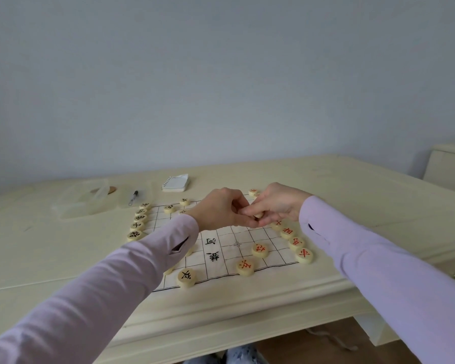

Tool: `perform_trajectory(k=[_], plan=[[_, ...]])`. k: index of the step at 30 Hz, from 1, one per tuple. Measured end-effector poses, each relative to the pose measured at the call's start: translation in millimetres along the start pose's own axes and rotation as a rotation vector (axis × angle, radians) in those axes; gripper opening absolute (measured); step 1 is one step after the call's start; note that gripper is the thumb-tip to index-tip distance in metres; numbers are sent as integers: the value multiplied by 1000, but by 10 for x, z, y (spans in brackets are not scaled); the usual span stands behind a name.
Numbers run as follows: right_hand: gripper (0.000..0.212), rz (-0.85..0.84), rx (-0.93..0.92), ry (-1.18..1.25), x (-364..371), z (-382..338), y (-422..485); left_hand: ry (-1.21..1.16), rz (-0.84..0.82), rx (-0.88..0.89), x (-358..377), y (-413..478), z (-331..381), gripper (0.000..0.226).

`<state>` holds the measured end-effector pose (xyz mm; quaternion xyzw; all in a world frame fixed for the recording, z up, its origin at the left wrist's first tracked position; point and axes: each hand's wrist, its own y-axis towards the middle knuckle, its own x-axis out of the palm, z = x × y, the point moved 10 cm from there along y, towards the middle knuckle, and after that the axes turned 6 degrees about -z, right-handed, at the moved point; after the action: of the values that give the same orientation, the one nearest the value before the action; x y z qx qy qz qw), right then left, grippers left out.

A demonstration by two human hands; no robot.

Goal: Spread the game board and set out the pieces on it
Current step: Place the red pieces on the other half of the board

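A white cloth game board with a black grid lies flat on the cream table. Round cream pieces stand on it: black-lettered ones in a column along the left edge, red-lettered ones along the right edge, a few more inside the grid. My left hand and my right hand meet above the board's middle, fingers curled together around a cream piece that only partly shows. Which hand holds it is not plain.
A clear plastic bag lies at the back left with a brown disc in it. A pen and a small spiral notepad lie behind the board. A cream cabinet stands at the far right.
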<state>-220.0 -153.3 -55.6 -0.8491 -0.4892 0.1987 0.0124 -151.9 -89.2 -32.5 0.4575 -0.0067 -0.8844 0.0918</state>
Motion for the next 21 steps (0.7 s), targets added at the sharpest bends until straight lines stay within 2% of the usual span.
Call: perform_trajectory(k=[3,7,13,17,21], plan=[[31,8,8,45,-11,11,5,23,6,-12,-22,23,-3,36],[18,5,4,95,-5,4,24,-10,-10,-7,-32,49,-22,31],[33,-9,8,147,6,33,66,12,-54,-67,-47,78,-155,42],[33,-44,7,239,27,41,106,85,-34,-147,-93,66,-312,23],[21,72,1,265,-90,72,145,84,31,-243,-172,44,-553,25]])
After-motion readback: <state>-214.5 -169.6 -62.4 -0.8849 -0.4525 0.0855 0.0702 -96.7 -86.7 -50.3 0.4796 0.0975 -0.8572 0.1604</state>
